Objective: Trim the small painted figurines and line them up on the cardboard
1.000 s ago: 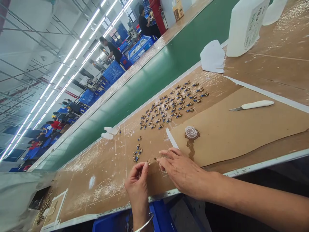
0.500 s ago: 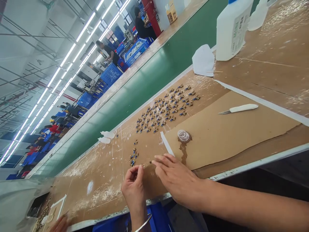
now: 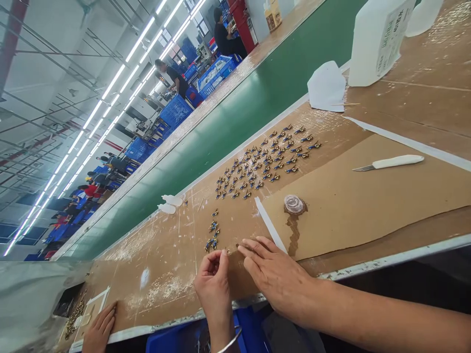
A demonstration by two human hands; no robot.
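Observation:
My left hand (image 3: 213, 280), with a bangle at the wrist, is closed in a pinch above the table's near side. Whatever its fingertips hold is too small to make out. To its right, my right hand (image 3: 270, 268) lies with fingers stretched out over the brown tabletop. Its fingertips are beside a tiny dark piece (image 3: 237, 245). Just beyond my left fingertips is a short cluster of small blue-and-gold pieces (image 3: 211, 242). Farther back, several similar small pieces (image 3: 265, 162) lie spread in a large group.
A craft knife (image 3: 397, 162) and a round whitish lump (image 3: 294, 204) beside a wet streak lie on cardboard (image 3: 349, 201). A large white jug (image 3: 379, 44) stands at the back right. Small white bottles (image 3: 167, 208) lie left. Another person's hand (image 3: 100, 329) rests at lower left.
The view has shifted, so the table's things appear farther right. The other person's hand at lower left has come further into view. My two hands keep nearly the same pose.

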